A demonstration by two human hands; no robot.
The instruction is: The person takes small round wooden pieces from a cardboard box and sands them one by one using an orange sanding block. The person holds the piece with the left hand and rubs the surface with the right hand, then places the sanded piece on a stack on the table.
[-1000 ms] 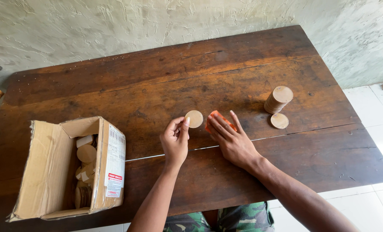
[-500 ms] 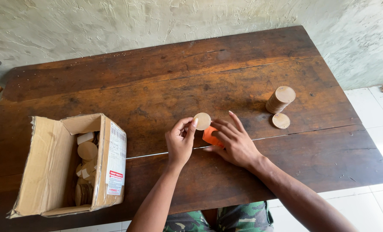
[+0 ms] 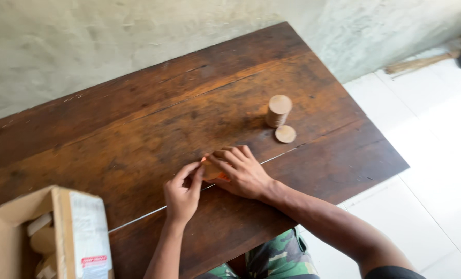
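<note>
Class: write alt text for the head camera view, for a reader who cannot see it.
Two bare hands, left hand and right hand, meet over an orange piece on a dark wooden table. Beyond them stands a stack of wooden discs with one loose disc; an open cardboard box sits at left.

The table (image 3: 137,124) is dark brown wood streaked with orange-brown grain. A pale tan stack of discs (image 3: 278,110) stands far right, a single tan disc (image 3: 285,134) beside it. An orange piece (image 3: 221,176) shows under the right hand (image 3: 240,173). The cardboard box (image 3: 13,232), near left, is light brown with a white label (image 3: 89,232) marked red. The near trousers (image 3: 271,258) are green camouflage.
</note>
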